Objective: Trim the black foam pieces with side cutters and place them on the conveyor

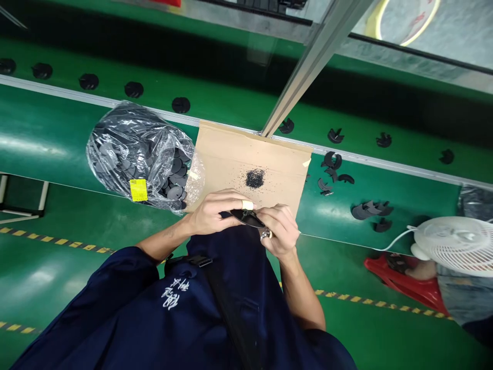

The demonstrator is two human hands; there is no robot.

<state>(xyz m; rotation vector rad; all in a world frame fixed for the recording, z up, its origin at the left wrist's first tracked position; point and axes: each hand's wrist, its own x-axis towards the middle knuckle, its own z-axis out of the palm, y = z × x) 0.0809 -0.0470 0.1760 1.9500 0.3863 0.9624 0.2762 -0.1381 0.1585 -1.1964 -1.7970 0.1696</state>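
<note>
- While both hands work close to the torso, the dark curved part sits between them at the near edge of the cardboard sheet.
- Left hand: fingers and thumb pinching the part's left end; pale wrap at one fingertip.
- Right hand: fingers bent, tips on the part's right end, ring showing; can't tell how hard it grips or if it hides a tool.
- Key relation: part's long axis runs left to right, hand to hand, right end tipped slightly toward the body. Neither hand is nearer, both touch it.
- Heap of black bits on the cardboard, just beyond the part, away from the body.
- Left of the cardboard: clear plastic bag, yellow label, dark discs at its mouth.
- Right: loose curved pieces on the green bench, nearer the right hand than the left.
- Part's upper face mostly covered by fingers; detail unclear.
</note>
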